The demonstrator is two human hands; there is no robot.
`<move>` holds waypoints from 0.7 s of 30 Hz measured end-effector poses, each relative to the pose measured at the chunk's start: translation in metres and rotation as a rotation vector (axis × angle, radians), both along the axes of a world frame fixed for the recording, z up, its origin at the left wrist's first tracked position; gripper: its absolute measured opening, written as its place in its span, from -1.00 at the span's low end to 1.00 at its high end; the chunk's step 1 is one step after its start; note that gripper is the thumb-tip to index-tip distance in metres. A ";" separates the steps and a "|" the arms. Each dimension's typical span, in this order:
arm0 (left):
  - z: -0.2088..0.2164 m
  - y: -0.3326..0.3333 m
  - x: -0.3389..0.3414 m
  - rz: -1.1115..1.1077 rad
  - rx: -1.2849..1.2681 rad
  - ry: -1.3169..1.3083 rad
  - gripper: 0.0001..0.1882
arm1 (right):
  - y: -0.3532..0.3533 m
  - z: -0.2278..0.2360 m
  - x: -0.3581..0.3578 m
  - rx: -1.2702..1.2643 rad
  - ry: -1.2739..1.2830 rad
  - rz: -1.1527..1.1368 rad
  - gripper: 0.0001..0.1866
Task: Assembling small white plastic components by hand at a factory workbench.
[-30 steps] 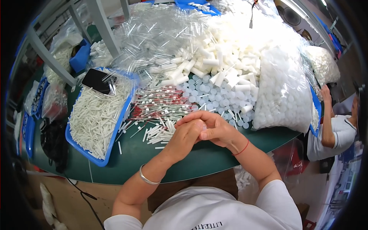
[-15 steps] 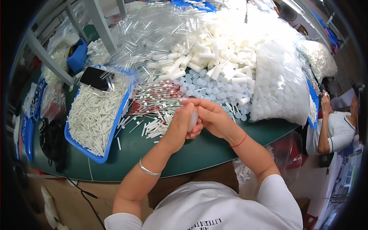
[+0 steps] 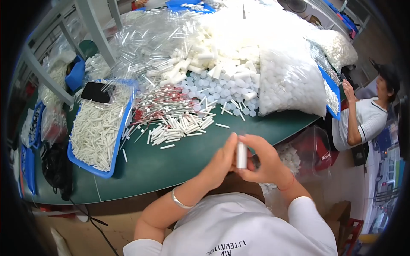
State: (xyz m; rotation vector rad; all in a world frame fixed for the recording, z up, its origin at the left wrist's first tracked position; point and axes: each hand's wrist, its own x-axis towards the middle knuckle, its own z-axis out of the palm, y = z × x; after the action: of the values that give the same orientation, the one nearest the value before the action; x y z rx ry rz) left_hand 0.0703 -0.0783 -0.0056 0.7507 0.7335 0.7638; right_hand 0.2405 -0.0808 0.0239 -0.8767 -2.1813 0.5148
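A short white cylinder (image 3: 241,155) stands roughly upright between my two hands, over the table's near edge. My left hand (image 3: 224,160) presses against its left side, with thumb and fingers closed; some of its fingers are hidden behind. Around the other side curls my right hand (image 3: 267,161), its thumb and fingertips at the cylinder's lower and upper ends. Beyond my hands lie a loose pile of thin white tubes (image 3: 183,126), a heap of red and white thin sticks (image 3: 158,104) and many translucent round caps (image 3: 215,88).
At the left, a blue tray (image 3: 112,172) holds thin white tubes, with a black phone (image 3: 95,92) on top. Thicker white cylinders (image 3: 188,68) heap farther back. A stuffed clear bag (image 3: 290,81) sits at the right. A co-worker (image 3: 363,111) is at the table's right side.
Both hands have come back from the piles toward the table's near edge with the white cylinder, which now shows plainly between them. The view has shifted slightly.
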 end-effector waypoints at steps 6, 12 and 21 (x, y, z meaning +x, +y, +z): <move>0.000 -0.015 -0.026 0.282 1.001 1.001 -0.84 | -0.103 -0.085 0.110 -0.564 0.090 -0.507 -0.42; -0.039 0.020 -0.064 0.322 1.360 1.402 -0.90 | -0.191 -0.221 0.209 -0.582 -0.324 -0.868 -0.39; -0.042 0.032 -0.067 0.217 1.344 1.481 -0.87 | -0.034 -0.034 0.079 -0.369 -0.050 -0.295 -0.88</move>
State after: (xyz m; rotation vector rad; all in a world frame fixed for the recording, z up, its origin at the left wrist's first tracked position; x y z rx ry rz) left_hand 0.0032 -0.0467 -0.0476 2.6232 1.6167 0.7563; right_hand 0.3193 -0.1151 -0.0105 -1.3966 -1.9817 0.7657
